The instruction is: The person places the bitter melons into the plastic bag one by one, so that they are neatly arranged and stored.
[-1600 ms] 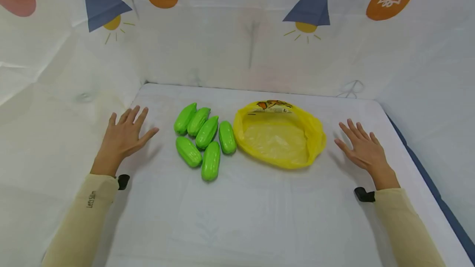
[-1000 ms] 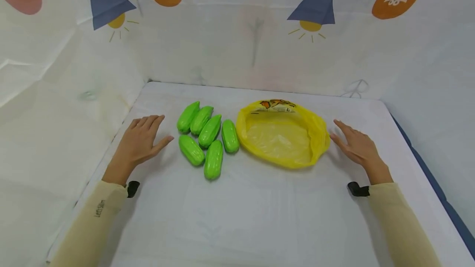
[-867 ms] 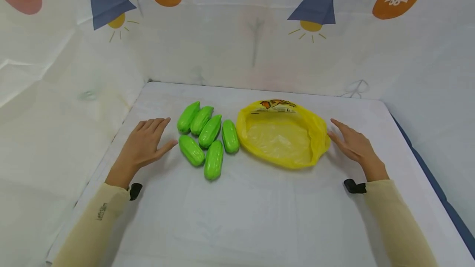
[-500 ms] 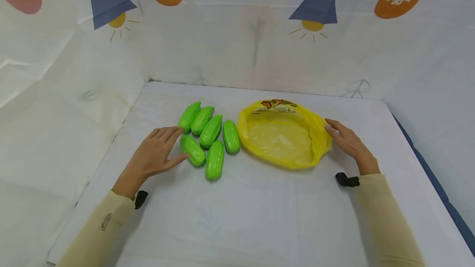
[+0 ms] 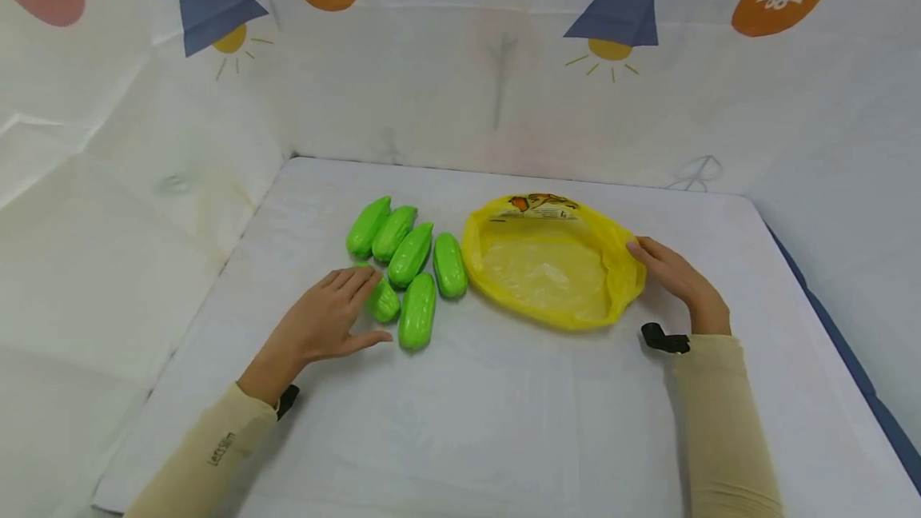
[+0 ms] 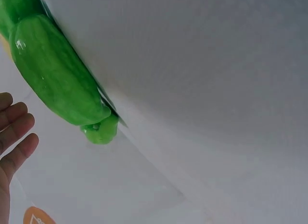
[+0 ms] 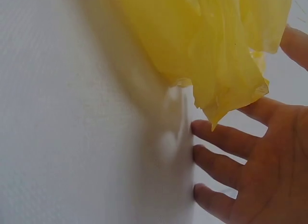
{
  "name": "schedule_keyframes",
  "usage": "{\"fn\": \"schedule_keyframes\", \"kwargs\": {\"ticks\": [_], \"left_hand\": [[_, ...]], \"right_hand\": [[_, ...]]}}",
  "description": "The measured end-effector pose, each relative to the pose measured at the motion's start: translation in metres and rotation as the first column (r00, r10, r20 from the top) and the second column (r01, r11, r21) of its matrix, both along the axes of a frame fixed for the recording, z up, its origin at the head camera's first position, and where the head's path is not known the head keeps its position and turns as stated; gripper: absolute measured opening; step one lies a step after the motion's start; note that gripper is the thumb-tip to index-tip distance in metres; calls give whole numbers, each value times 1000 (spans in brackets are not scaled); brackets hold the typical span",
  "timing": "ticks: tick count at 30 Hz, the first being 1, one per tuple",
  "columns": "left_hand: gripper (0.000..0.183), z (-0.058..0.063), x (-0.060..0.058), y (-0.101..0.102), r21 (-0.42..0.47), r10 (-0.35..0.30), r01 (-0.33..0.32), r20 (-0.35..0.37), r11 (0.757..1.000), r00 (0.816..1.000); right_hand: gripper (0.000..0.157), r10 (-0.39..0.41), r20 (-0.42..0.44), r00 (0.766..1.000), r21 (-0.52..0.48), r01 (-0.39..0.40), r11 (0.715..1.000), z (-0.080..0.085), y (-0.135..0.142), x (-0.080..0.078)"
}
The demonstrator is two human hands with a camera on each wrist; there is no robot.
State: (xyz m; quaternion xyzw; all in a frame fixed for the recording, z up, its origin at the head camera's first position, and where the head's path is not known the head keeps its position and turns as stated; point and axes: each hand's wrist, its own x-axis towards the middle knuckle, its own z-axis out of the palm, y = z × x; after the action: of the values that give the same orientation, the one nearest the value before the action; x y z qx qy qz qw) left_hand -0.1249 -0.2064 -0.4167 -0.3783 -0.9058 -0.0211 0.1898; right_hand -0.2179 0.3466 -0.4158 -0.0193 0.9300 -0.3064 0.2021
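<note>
Several glossy green vegetables shaped like stubby cucumbers lie in a cluster left of centre in the head view. My left hand (image 5: pixel 325 324) hovers over the front-left green vegetable (image 5: pixel 384 302), covering part of it, with fingers extended and thumb apart. A gap shows between those fingers and the nearest green vegetable (image 6: pixel 55 72) in the left wrist view. To the right stands a yellow plastic bag (image 5: pixel 547 318), its mouth spread wide. My right hand (image 5: pixel 676 276) is at the bag's right rim, thumb near its edge. Its fingers look straight in the right wrist view, beside the hanging plastic.
A white-covered table (image 5: pixel 489 422) bears everything. Behind it hangs a pale curtain (image 5: pixel 432 86) printed with lamps and bulbs. Another green vegetable (image 5: pixel 449 266) lies right beside the bag's left side.
Both hands have moved inward from the table's sides. The left has come right and nearer, over the front-left vegetable; the right has reached the bag's rim. Vegetables and bag have stayed put.
</note>
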Motion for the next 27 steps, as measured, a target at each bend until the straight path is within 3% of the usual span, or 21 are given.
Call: {"fn": "schedule_keyframes", "kwargs": {"ticks": [16,27], "left_hand": [[93,-5,6,9,-55,-34,34,15,998,999],[96,-6,11,16,-64,-2,4,29,998,1000]], "right_hand": [[92,-8,-22,1000,22,8,1000,-5,1,-1],[91,-10,-42,999,39,12,999,-7,0,-1]]}}
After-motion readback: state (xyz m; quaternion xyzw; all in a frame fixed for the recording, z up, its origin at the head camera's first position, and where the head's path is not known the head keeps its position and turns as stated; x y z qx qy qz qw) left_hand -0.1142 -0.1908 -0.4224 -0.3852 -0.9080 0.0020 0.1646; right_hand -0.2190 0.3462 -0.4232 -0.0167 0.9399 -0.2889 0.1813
